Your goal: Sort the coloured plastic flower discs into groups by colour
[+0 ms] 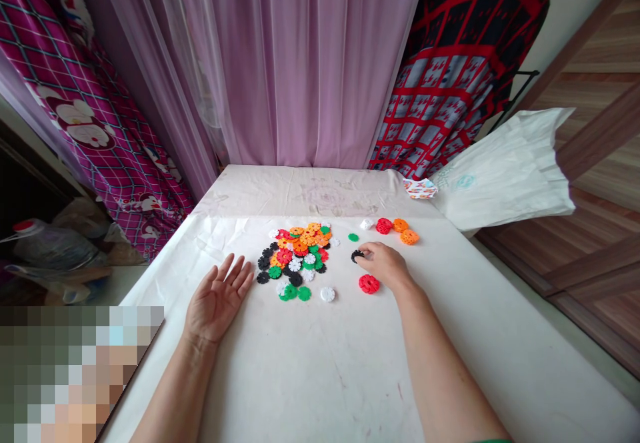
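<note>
My right hand [385, 264] pinches a black notched plastic disc [357, 255] just above or on the white table. Close below that hand lies a red stack of discs [369, 284], and a green disc [353, 237] is a little beyond it. My left hand [220, 299] rests palm up with fingers spread and nothing in it, left of a mixed pile of discs [295, 256] in orange, red, green, black and white. A white disc [327, 294] sits apart at the pile's near side.
Farther right on the table [310, 363] are red discs [384, 225], orange discs [409, 237] and white discs [367, 224]. A white bag [510, 169] leans at the right edge. Purple curtains [315, 63] hang behind; a plastic bottle [55, 249] stands at left.
</note>
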### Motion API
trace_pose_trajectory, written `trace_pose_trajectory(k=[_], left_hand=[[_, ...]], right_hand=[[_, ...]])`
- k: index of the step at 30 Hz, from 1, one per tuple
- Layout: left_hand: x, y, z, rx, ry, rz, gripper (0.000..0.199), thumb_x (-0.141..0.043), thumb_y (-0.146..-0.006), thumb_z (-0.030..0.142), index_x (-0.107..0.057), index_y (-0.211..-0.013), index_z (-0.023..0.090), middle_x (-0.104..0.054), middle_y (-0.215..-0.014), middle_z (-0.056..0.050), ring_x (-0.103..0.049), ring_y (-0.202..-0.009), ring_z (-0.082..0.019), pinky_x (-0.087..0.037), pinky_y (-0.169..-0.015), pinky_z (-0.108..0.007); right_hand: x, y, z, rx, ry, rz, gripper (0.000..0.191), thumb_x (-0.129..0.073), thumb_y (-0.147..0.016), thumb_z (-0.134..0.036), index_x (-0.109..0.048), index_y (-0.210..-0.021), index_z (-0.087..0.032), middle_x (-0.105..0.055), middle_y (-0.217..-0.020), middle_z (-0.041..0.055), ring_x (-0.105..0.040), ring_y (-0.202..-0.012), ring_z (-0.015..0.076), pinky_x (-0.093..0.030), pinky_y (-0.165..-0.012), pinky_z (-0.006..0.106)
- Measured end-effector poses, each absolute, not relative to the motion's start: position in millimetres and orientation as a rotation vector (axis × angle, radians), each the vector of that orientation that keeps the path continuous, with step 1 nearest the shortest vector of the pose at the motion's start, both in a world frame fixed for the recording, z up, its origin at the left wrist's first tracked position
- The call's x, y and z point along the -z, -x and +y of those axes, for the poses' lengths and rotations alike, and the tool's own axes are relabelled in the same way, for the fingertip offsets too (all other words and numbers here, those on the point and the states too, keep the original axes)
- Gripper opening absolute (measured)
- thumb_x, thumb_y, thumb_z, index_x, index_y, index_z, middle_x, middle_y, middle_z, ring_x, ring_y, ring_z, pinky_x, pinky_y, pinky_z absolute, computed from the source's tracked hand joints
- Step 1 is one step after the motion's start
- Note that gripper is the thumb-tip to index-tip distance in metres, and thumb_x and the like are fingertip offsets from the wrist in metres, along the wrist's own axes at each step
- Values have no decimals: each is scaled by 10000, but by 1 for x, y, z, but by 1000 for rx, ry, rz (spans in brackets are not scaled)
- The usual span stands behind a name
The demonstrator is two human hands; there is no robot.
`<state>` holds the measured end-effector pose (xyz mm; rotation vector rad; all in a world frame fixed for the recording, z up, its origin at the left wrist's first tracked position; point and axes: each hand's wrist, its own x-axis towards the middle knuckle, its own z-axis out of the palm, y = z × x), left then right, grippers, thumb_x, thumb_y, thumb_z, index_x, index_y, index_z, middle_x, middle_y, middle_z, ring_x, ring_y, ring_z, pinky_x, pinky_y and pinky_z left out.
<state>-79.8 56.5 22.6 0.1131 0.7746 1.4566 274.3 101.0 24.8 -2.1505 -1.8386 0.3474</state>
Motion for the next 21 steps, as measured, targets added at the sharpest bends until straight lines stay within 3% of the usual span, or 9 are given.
trace_pose_trajectory(k=[9,13,21], left_hand=[[-26,78,56,-1456,-112,793,440,-471,-912,259,-563,-1336,185,-584,-1334,-176,-554,-1248,-308,-556,-938,-468],[-26,78,56,-1455,-98,789,439,-474,-911,256,-563,-1335,190,-584,-1333,-174,-557,-1245,-306,-552,-943,-471],[-21,80,57,-1451,-154,797,427,-478,-911,263,-575,-1313,156,-582,-1330,-181,-564,-1234,-302,-579,-898,-420]], right_hand=[[-21,-273,102,-287,2149,-1897,230,-614,-778,-336,-698,-976,-259,-694,-1035,23,-632,-943,184,-436,-762,266],[-27,-278,101,-287,2087,-1865,280,-611,-794,-324,-687,-1052,-246,-687,-1045,25,-629,-871,163,-436,-761,267],[-52,-207,78,-343,1762,-2071,157,-567,-836,-246,-701,-911,-274,-713,-968,-23,-626,-828,135,-433,-753,243]])
